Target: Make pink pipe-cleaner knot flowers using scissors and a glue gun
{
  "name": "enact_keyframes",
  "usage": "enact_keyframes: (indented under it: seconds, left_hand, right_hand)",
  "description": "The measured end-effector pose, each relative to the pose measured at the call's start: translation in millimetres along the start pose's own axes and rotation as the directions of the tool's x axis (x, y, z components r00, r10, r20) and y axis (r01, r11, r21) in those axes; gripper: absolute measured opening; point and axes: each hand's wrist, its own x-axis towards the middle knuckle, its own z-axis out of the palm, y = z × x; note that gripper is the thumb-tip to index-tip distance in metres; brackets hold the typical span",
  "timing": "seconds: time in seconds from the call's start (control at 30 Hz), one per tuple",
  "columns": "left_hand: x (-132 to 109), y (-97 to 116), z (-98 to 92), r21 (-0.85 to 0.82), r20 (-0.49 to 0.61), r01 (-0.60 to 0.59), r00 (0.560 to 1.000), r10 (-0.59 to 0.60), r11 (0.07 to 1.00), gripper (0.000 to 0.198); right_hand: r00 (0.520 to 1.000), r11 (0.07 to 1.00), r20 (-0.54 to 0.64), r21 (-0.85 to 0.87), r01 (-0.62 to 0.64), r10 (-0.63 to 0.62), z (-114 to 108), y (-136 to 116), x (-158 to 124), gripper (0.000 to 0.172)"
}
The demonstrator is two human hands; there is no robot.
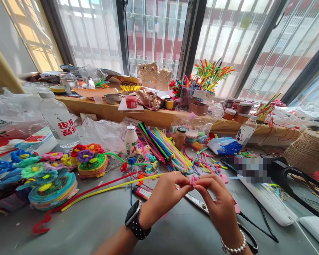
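My left hand, with a black watch on its wrist, pinches a small pink fuzzy piece from the left. From the other side my right hand grips the same piece between thumb and fingers; a beaded bracelet circles that wrist. The fingertips nearly meet around it and hide part of its shape. Beneath the hands lie scissors on the grey table. A long yellow pipe cleaner and a red one stretch leftward from near my left hand.
Fuzzy flowers on round coiled bases stand at the left. Bundled pipe cleaners, a white bottle and a brown jar are beyond the hands. At right are a white power strip, dark cables and a twine spool.
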Motion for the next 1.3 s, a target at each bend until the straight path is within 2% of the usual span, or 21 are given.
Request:
enact_keyframes:
  seconds: [0.13,0.23,0.5,0.7,0.77,0.87,1.0,1.13,1.3]
  left_hand:
    - [2.1,1.1,-7.8,-0.097,0.089,0.062,0.995,-0.053,0.993,0.021]
    - [3.8,1.8,-11.7,-0.192,0.178,0.087,0.983,-0.053,0.977,0.024]
    - [3.6,1.0,-11.3,-0.182,0.194,0.018,0.981,0.018,0.983,0.022]
    - [3.9,-4.8,-18.1,-0.366,0.333,0.153,0.943,-0.025,0.918,0.024]
    - [3.6,-5.0,-18.6,-0.377,0.351,0.152,0.936,-0.011,0.914,0.023]
    - [3.4,-2.7,-17.2,-0.307,0.335,0.075,0.942,0.034,0.949,0.023]
    - [2.4,1.8,-12.8,-0.112,0.192,-0.064,0.978,0.085,0.992,0.024]
    - [0.6,4.7,-8.3,-0.012,0.103,-0.173,0.980,0.173,0.985,0.022]
    - [-0.2,6.0,-5.5,0.032,0.067,-0.199,0.978,0.197,0.979,0.022]
  right_hand:
    - [0.997,0.996,-0.017,-0.052,0.072,-0.073,-2.4,-0.7,0.9,0.010]
    - [0.995,0.994,-0.015,-0.041,0.100,-0.101,-4.8,-2.0,1.3,0.005]
    - [0.995,0.995,-0.017,-0.025,0.102,-0.102,-2.2,2.1,-0.2,0.007]
    - [0.987,0.988,0.032,-0.003,0.156,-0.156,-6.9,2.3,2.4,0.006]
    - [0.989,0.989,0.027,0.045,0.144,-0.145,-7.3,3.9,2.4,0.003]
    - [0.995,0.991,-0.001,0.090,0.103,-0.103,-5.5,7.2,1.7,0.004]
    - [0.997,0.996,-0.040,0.044,0.075,-0.073,-3.0,8.2,1.5,0.006]
    - [0.998,0.997,-0.033,0.061,0.057,-0.055,-3.4,7.4,2.0,0.006]
    - [0.996,0.997,-0.045,0.031,0.073,-0.072,-4.0,6.0,1.8,0.007]
